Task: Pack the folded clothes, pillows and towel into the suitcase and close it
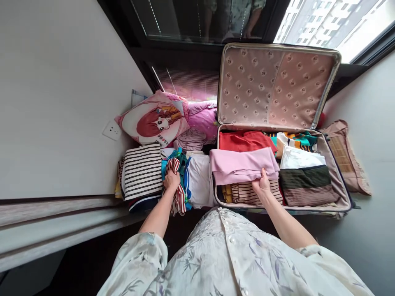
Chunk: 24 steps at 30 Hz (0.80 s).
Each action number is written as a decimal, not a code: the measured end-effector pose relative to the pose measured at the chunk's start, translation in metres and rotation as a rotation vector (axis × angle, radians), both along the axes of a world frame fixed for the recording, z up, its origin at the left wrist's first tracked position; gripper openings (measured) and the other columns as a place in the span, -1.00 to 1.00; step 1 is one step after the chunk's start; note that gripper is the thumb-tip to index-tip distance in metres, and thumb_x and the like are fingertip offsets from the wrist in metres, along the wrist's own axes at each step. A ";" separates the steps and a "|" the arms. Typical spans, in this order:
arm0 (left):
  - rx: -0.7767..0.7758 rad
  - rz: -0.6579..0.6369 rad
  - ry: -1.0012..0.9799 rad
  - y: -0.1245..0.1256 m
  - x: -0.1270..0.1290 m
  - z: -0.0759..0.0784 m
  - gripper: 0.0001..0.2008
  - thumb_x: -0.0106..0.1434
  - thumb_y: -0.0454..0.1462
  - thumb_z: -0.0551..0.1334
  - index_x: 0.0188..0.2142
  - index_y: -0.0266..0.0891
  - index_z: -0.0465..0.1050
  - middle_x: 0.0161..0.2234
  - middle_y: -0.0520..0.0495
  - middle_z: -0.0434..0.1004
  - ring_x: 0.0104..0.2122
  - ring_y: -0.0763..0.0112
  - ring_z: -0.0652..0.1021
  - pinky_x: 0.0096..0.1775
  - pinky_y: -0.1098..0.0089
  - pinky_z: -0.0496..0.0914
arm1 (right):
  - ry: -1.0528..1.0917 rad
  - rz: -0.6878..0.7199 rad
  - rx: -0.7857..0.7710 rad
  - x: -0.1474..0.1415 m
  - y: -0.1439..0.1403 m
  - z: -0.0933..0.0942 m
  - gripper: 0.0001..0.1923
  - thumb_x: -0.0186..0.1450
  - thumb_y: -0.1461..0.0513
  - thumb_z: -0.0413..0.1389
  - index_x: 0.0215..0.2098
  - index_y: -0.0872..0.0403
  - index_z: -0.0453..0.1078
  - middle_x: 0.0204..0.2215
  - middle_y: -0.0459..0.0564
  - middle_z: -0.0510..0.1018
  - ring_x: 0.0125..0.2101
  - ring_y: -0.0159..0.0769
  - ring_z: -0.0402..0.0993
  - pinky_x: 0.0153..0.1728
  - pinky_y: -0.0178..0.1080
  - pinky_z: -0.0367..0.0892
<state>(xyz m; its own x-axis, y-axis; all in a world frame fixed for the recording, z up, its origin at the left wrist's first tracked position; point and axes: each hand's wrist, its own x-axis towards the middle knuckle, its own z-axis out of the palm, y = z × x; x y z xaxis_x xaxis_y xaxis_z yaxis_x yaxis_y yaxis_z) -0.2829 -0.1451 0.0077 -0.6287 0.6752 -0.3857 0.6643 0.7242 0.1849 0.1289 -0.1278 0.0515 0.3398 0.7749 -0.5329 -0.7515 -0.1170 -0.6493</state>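
Note:
My left hand (171, 181) is closed on a bunched red-and-white striped garment (178, 202) lying among the clothes left of the suitcase. With my right hand (262, 183) I grip the front edge of a folded pink garment (240, 164), thumb on top. This pink piece lies over the left part of the open suitcase (344, 191). Beneath it show a brown striped garment (247, 193) and a red garment (247, 141). A white, green and brown folded garment (305, 181) lies on the right side of the case.
Left of the case are a folded black-and-white striped garment (142, 172) and a white garment (199, 176). A cartoon pillow (162, 119) leans by the wall. The suitcase lid (274, 86) stands up against the window. A plaid cushion (347, 156) sits at the right.

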 end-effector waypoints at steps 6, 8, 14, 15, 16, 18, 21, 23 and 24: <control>-0.016 0.016 0.035 0.003 0.011 0.008 -0.56 0.43 -0.13 0.12 0.22 -0.26 0.37 0.05 -0.40 0.58 0.03 -0.08 0.60 -0.02 0.08 0.48 | 0.029 -0.035 0.005 0.018 0.008 -0.026 -0.75 0.33 0.07 0.21 -0.09 0.00 0.45 -0.23 -0.10 0.69 -0.18 -0.38 0.64 0.00 -0.19 0.56; -0.015 0.033 0.037 0.004 0.015 0.012 -0.55 0.43 -0.12 0.12 0.22 -0.24 0.38 0.05 -0.40 0.58 0.04 -0.09 0.60 -0.01 0.07 0.48 | 0.014 -0.009 0.054 0.022 0.007 -0.021 -0.73 0.31 0.05 0.22 -0.09 0.00 0.48 -0.14 -0.06 0.69 -0.05 -0.33 0.62 0.07 -0.16 0.52; 0.020 0.114 -0.033 0.007 0.025 0.016 -0.49 0.39 -0.11 0.14 0.27 -0.26 0.32 0.12 -0.43 0.53 0.10 -0.13 0.56 0.08 0.03 0.44 | -0.148 -0.091 0.062 0.049 -0.008 -0.025 -0.61 0.15 0.10 0.36 -0.08 0.00 0.50 -0.05 -0.08 0.67 0.05 -0.29 0.57 0.14 -0.13 0.48; 0.023 0.127 -0.041 0.007 0.028 0.017 -0.44 0.38 -0.10 0.16 0.29 -0.30 0.28 0.12 -0.45 0.51 0.10 -0.13 0.56 0.08 0.04 0.44 | -0.154 -0.094 0.051 0.054 -0.011 -0.028 -0.60 0.12 0.11 0.38 -0.09 0.00 0.49 -0.07 -0.08 0.67 0.04 -0.29 0.57 0.13 -0.13 0.48; 0.027 0.144 -0.035 0.007 0.032 0.019 -0.38 0.37 -0.09 0.17 0.32 -0.34 0.21 0.14 -0.48 0.48 0.11 -0.14 0.55 0.08 0.02 0.43 | -0.157 -0.093 0.033 0.057 -0.013 -0.031 -0.59 0.10 0.11 0.39 -0.11 0.01 0.49 -0.09 -0.09 0.68 0.03 -0.30 0.57 0.13 -0.15 0.49; 0.066 0.170 0.044 0.006 0.044 0.027 -0.24 0.33 -0.05 0.22 0.39 -0.38 0.08 0.23 -0.54 0.36 0.16 -0.23 0.48 0.09 -0.05 0.41 | -0.152 -0.077 -0.012 0.062 -0.016 -0.036 -0.60 0.06 0.13 0.42 -0.17 0.02 0.48 -0.15 -0.10 0.68 0.00 -0.31 0.58 0.10 -0.19 0.50; 0.274 0.057 0.231 0.012 0.076 0.050 -0.17 0.30 -0.02 0.25 0.42 -0.31 0.00 0.36 -0.51 0.12 0.30 -0.27 0.29 0.17 -0.13 0.31 | -0.109 -0.058 -0.054 0.065 -0.018 -0.040 -0.58 0.01 0.17 0.45 -0.19 0.01 0.48 -0.20 -0.12 0.68 -0.05 -0.33 0.59 0.05 -0.24 0.53; 0.425 -0.169 0.236 0.024 0.111 0.069 -0.26 0.33 -0.06 0.23 0.38 -0.32 0.08 0.38 -0.43 0.11 0.34 -0.11 0.22 0.27 -0.02 0.23 | -0.073 -0.060 -0.085 0.067 -0.017 -0.041 -0.53 -0.04 0.20 0.46 -0.18 0.01 0.48 -0.21 -0.14 0.67 -0.09 -0.34 0.60 0.01 -0.26 0.55; 0.470 -0.301 0.186 0.033 0.133 0.077 -0.32 0.35 -0.08 0.21 0.35 -0.33 0.14 0.36 -0.41 0.16 0.34 -0.03 0.23 0.30 0.07 0.19 | -0.063 -0.063 -0.099 0.067 -0.017 -0.042 -0.52 -0.05 0.21 0.47 -0.18 0.01 0.47 -0.22 -0.14 0.67 -0.10 -0.34 0.61 -0.01 -0.26 0.56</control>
